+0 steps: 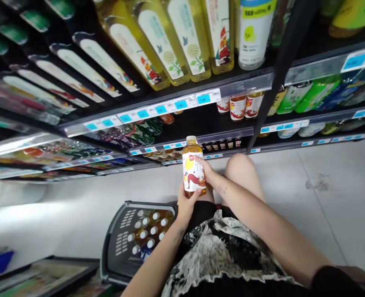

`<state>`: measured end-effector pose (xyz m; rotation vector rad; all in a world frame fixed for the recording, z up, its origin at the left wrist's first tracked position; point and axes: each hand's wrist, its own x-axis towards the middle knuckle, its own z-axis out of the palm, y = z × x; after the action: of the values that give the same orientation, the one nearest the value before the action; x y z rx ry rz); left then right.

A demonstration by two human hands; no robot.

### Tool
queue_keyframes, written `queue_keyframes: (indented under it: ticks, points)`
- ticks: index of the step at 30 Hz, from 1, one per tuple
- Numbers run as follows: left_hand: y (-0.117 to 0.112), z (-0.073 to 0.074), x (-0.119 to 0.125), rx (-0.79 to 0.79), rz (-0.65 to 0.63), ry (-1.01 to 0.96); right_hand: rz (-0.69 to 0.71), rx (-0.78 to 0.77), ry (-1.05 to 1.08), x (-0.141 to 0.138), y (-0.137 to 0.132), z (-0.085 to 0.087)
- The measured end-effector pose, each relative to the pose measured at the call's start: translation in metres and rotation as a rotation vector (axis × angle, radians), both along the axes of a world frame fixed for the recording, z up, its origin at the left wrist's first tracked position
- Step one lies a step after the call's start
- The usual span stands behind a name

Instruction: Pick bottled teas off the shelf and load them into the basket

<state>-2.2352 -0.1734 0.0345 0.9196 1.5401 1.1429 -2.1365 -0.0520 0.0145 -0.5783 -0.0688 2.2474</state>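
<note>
Both hands hold one drink bottle point(189, 171) upright in front of my knees. It has a clear cap, amber liquid and a white label with yellow and dark red pictures. My left hand point(187, 202) grips it around the base, thumb across the lower front. Higher up, my right hand point(205, 168) wraps the right side, with the thumb on the label; its other fingers are hidden behind the bottle. Left of my left forearm stands a dark grey shopping basket point(108, 231) with several white-capped bottles point(143, 234) of amber liquid in it.
A shelf unit point(247, 84) of drinks runs across the front, with blue price tags along its edges. Similar labelled bottles point(237, 108) stand on a middle shelf. Large yellow bottles point(188, 45) fill the shelf above. A low display point(46, 268) is at bottom left.
</note>
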Motion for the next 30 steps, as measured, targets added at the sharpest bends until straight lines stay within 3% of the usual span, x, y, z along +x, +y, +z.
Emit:
queue_keyframes:
  ticks: [4, 8, 11, 15, 18, 21, 24, 30]
  points:
    - [0.004, -0.006, -0.003, 0.106, -0.068, -0.003, -0.036, 0.004, -0.024, 0.007, -0.005, 0.011]
    - [0.002, -0.003, 0.000, 0.169, -0.029, -0.076, -0.154, 0.027, -0.123, 0.016, -0.015, 0.027]
    - [-0.020, 0.001, 0.009, 0.111, -0.025, -0.326, -0.155, 0.124, -0.242, 0.036, -0.039, 0.037]
    - [-0.062, -0.001, 0.026, -0.036, -0.188, -0.735, -0.012, 0.346, -0.447, 0.069, -0.089, 0.046]
    - [-0.077, -0.004, 0.035, -0.089, -0.311, -0.705, 0.043, 0.390, -0.564, 0.077, -0.122, 0.043]
    - [-0.070, -0.005, 0.039, -0.167, -0.330, -0.669, -0.038, 0.339, -0.609, 0.073, -0.135, 0.030]
    - [-0.054, -0.003, 0.039, -0.228, -0.350, -0.709, -0.098, 0.201, -0.582, 0.071, -0.131, 0.019]
    - [-0.038, -0.006, 0.032, -0.231, -0.441, -0.763, 0.015, 0.108, -0.538, 0.079, -0.114, 0.008]
